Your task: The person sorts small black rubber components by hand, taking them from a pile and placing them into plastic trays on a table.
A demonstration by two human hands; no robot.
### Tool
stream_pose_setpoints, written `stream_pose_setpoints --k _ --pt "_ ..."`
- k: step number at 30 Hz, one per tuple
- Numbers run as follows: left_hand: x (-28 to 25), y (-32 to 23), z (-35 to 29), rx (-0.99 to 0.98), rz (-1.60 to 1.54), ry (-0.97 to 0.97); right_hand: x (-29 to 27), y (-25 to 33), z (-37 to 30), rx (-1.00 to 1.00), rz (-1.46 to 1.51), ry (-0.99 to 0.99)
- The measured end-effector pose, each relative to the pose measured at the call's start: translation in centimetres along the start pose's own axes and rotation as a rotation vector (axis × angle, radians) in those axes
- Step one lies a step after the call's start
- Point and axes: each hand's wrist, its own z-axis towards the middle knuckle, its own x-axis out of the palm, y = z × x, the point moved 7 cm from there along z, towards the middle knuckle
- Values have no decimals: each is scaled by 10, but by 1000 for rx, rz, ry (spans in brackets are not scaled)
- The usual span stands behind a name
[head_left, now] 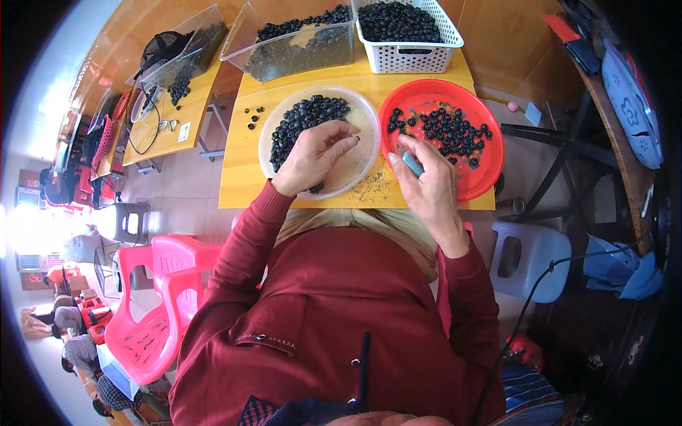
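Above the translucent round tray (364, 162) on the yellow table (240, 181), we see the left hand (316, 156), its thumb and forefinger bent toward one another with a narrow gap; we cannot tell whether anything is pinched there. Beside and beyond this hand, we note black round pieces (305, 117) heaped mainly in the left part of the tray. At the left side of the red round tray (491, 165), we find the right hand (433, 190) curled around a light-blue tool (413, 163), whose working end we cannot make out. In the red tray we observe scattered pieces (458, 133), also black and round. Dark specks (376, 187) are strewn on the tabletop between the trays' near edges, and a few loose pieces (251, 126) lie left of the translucent tray. Behind, we see a clear bin (298, 62) and a white perforated basket (419, 64), both holding black pieces.
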Motion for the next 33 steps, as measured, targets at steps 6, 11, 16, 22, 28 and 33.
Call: stream_pose_setpoints --k 6,11,16,22,28,33 --pt "9 11 -9 -119 -641 26 5 7 0 -15 19 24" --pt "13 17 -13 -187 -905 -4 6 7 -2 -5 17 32" --pt "15 24 -17 -268 -1146 -32 11 10 -2 -8 6 61" --pt "22 21 -21 -250 -1247 -23 19 12 -4 -12 -12 115" --pt "28 19 -26 -307 -1366 -47 21 14 -4 -31 82 139" --pt "34 14 -31 -350 -1438 -48 18 24 -2 -73 88 126"
